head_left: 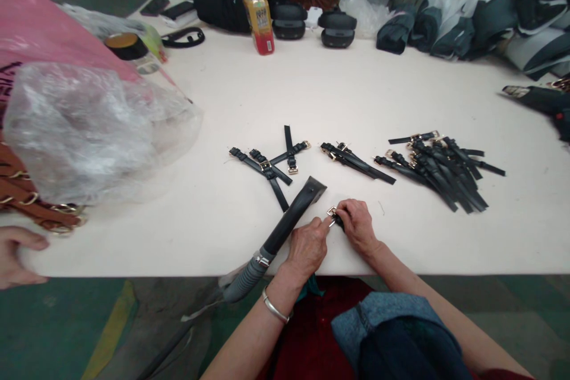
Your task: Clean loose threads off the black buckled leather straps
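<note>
Both my hands meet near the front of the white table (445, 249), over a short black buckle strap (339, 219) with a gold-coloured buckle. My right hand (360, 227) is closed, pinching the strap. Curled in beside it, my left hand (308, 246) has its fingertips at the buckle; a thin shiny piece shows there, too small to tell apart. Against the left hand lies a flat black nozzle (291, 219) on a grey ribbed hose (243, 282). Beyond it are several loose buckle straps (267, 169), a small group of straps (356, 161) and a larger pile (445, 172).
Another person's hand (20, 255) rests at the left table edge, by brown straps (27, 190) and clear plastic (98, 130). A pink bag (53, 29) stands behind. A drink bottle (259, 18), black cases (337, 28) and dark wrapped bundles (472, 18) line the far side.
</note>
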The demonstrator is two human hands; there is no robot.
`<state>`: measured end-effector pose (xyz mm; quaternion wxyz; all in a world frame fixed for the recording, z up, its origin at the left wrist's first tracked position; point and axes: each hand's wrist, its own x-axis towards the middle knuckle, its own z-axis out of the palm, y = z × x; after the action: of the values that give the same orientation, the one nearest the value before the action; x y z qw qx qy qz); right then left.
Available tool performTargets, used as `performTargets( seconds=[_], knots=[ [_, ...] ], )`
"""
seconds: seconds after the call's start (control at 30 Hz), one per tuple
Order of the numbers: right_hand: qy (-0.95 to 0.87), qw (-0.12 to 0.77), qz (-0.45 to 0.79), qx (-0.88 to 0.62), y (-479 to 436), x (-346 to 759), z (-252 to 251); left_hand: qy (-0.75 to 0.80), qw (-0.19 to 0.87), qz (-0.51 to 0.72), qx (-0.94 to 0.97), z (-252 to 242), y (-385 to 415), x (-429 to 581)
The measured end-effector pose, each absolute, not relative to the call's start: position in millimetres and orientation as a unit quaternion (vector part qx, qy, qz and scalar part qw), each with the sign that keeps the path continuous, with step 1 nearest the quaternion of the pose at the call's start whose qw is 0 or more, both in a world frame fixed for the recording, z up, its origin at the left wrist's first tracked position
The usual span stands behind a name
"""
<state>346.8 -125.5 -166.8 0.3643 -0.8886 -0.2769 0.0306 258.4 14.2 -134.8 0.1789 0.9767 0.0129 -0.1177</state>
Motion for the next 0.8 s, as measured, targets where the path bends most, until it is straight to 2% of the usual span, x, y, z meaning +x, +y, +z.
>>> performTargets(
  seconds=[0.13,0.2,0.27,0.37,0.43,0.57,0.63,0.8],
  knots=[
    [-0.18,0.452,0.03,-0.873,-148,350,-151,0.02,0.188,-0.105,0.976,-135,14,257],
    [-0.14,0.468,0.056,-0.871,-177,353,-136,0.024,0.196,-0.1,0.975,-134,14,257],
    [-0.147,0.415,0.15,-0.885,-217,354,-117,0.03,0.204,-0.095,0.974,-133,14,257],
    [-0.251,0.252,0.419,-0.835,-278,350,-89,0.04,0.219,-0.091,0.971,-133,13,257],
    [-0.235,0.202,0.458,-0.833,-303,344,-77,0.048,0.23,-0.087,0.968,-133,12,258],
    [-0.188,0.24,0.399,-0.865,-285,332,-81,0.058,0.247,-0.072,0.964,-133,11,258],
    [-0.173,0.258,0.311,-0.898,-251,327,-94,0.061,0.255,-0.072,0.962,-132,11,258],
    [-0.212,0.234,0.147,-0.937,-174,316,-127,0.068,0.261,-0.078,0.96,-131,10,257]
  ],
)
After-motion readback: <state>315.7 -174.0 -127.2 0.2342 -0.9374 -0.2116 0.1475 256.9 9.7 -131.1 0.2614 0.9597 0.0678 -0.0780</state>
